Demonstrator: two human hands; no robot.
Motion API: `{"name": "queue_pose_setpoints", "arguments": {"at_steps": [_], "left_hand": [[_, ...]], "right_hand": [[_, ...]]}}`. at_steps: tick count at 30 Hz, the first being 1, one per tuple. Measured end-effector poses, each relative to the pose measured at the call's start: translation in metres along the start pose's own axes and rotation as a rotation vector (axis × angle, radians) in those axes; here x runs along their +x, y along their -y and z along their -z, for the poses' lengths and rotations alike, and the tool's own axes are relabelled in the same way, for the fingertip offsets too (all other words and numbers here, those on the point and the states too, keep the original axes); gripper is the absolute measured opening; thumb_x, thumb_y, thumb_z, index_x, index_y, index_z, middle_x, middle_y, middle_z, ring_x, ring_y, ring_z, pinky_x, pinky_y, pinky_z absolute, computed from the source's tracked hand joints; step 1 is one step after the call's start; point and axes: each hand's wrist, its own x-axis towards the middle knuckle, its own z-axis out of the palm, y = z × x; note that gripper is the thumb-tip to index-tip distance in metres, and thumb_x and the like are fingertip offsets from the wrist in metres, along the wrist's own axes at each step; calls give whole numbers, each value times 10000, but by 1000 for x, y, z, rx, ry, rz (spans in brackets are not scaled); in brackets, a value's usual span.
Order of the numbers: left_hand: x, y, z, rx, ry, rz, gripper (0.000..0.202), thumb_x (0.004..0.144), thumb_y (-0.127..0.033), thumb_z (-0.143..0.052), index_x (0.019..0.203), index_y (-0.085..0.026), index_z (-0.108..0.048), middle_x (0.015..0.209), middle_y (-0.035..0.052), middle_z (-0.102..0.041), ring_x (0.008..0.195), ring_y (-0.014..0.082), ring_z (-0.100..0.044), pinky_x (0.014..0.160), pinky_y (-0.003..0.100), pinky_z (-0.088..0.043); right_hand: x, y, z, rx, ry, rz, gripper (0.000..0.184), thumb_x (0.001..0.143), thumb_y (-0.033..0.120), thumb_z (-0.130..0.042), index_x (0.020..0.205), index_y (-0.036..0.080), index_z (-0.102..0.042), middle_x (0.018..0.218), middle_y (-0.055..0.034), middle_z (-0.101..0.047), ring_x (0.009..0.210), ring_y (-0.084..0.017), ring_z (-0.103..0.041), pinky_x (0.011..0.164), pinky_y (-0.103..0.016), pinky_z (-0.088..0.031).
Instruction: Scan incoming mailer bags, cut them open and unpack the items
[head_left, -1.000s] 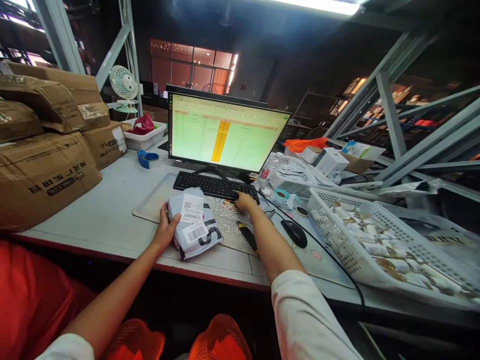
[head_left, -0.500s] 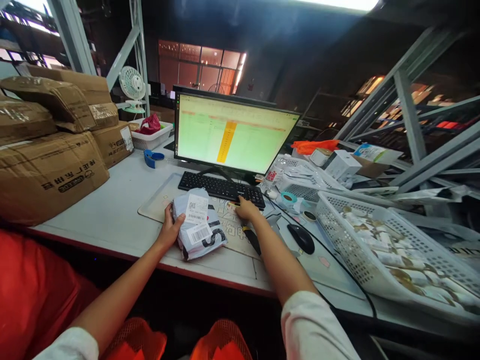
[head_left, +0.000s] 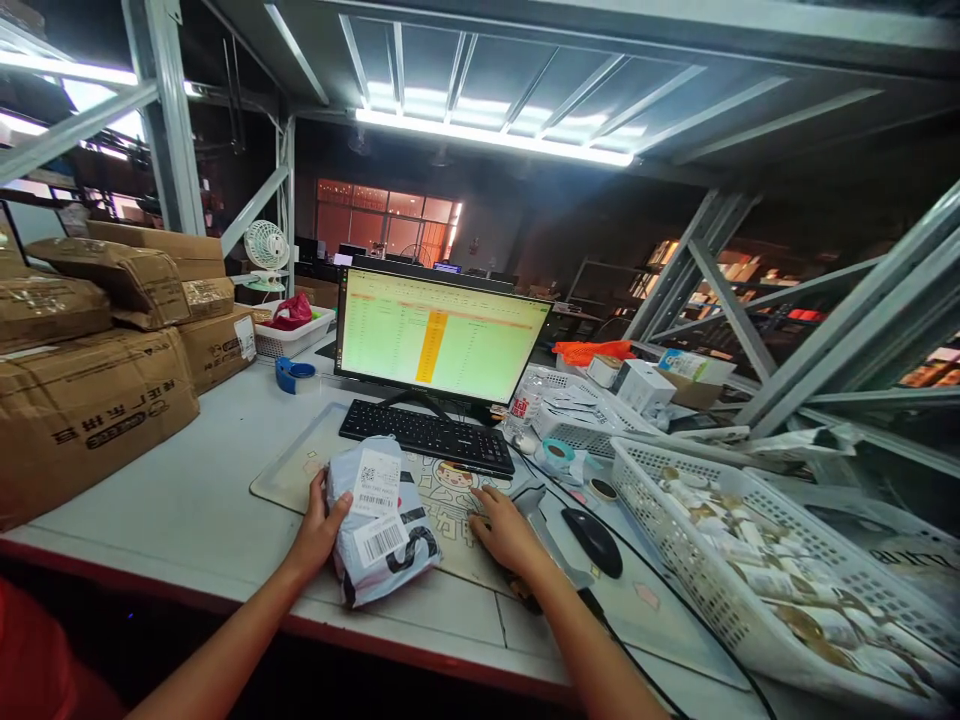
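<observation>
My left hand (head_left: 319, 530) grips a grey-white plastic mailer parcel (head_left: 382, 530) with barcode labels on its face, pressing it on a printed desk mat (head_left: 450, 520). My right hand (head_left: 506, 532) lies palm down on the mat, fingers apart, holding nothing. It is just below a black keyboard (head_left: 427, 436) and left of a black mouse (head_left: 592, 541). A dark tool with a yellow mark (head_left: 525, 590) is mostly hidden beneath my right wrist. A monitor (head_left: 442, 335) behind the keyboard shows a green spreadsheet.
Cardboard cartons (head_left: 90, 425) are stacked at the desk's left. A white mesh basket (head_left: 750, 570) of small wrapped items sits at the right. Behind stand a blue tape dispenser (head_left: 292, 375), a white crate (head_left: 577, 425) and steel rack uprights (head_left: 720, 270).
My right hand has moved from the keyboard down onto the mat. The view has tilted upward, showing more of the ceiling. The parcel stays in my left hand.
</observation>
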Motion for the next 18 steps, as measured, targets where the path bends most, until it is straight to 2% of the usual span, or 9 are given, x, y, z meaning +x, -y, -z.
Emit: {"name": "queue_pose_setpoints", "arguments": {"at_steps": [5,7,9,12,18], "left_hand": [[1,3,1,-39,0,3,913,865,-648,-628,1558,-201,-236,1597,207,-375,1493,340,-372,1228,536,-289],[1,3,2,-33,1,-12,905,865,-647,-630,1552,-202,-242,1604,202,-366,1499,335,-362,1237,532,-267],[1,2,3,-14,14,-7,909,870,-659,-617,1554,-203,-229,1613,202,-352,1504,331,-353,1248,525,-242],[2,1,3,6,29,16,947,864,-690,-603,1565,-199,-198,1620,210,-333,1512,333,-341,1247,516,-250],[1,-3,0,6,39,-1,930,856,-710,-594,1546,-202,-232,1585,209,-394,1496,329,-376,1236,502,-291]], "right_hand": [[69,19,3,-13,-91,-45,610,996,342,-498,1555,115,-408,1604,-153,-396,1485,-254,-347,1209,-344,-275],[95,26,2,-16,-93,-76,625,994,342,-511,1560,105,-392,1611,-172,-380,1504,-278,-303,1210,-376,-262],[112,30,-2,-9,-74,-99,620,981,349,-538,1536,98,-423,1584,-195,-411,1483,-307,-331,1190,-417,-283],[122,32,-9,-7,-56,-135,605,972,376,-550,1503,100,-464,1548,-212,-444,1436,-335,-386,1159,-463,-305],[121,30,-14,-6,-68,-214,605,983,389,-520,1519,122,-438,1540,-214,-449,1434,-333,-380,1162,-484,-263]]}}
